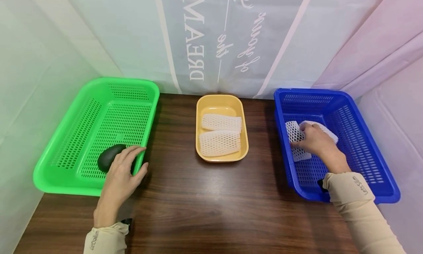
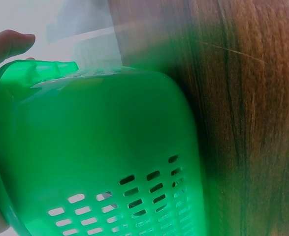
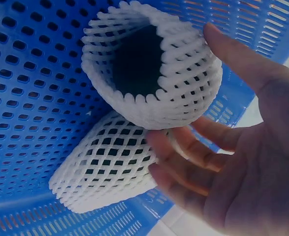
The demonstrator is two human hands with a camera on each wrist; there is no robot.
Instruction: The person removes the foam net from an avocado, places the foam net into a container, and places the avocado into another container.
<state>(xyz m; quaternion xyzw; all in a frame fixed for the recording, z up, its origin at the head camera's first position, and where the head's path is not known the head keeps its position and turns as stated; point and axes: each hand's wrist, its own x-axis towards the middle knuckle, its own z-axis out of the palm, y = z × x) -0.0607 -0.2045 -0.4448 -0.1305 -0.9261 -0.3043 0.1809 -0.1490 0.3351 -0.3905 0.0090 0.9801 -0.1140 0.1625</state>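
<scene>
My left hand rests over the near right rim of the green basket, fingers fairly straight, thumb outside the rim. Just left of those fingers lies a dark oval avocado, partly hidden by the hand. In the left wrist view the basket's outer wall covers most of the hand. My right hand is down inside the blue basket. Its thumb and fingers curve round a white foam net sleeve with a dark avocado inside. Beneath the fingers lies a second netted avocado.
Between the baskets stands a yellow tray with two flat white foam nets in it. All three containers stand on a dark wooden table, against a printed cloth backdrop. Cloth also hangs at both sides.
</scene>
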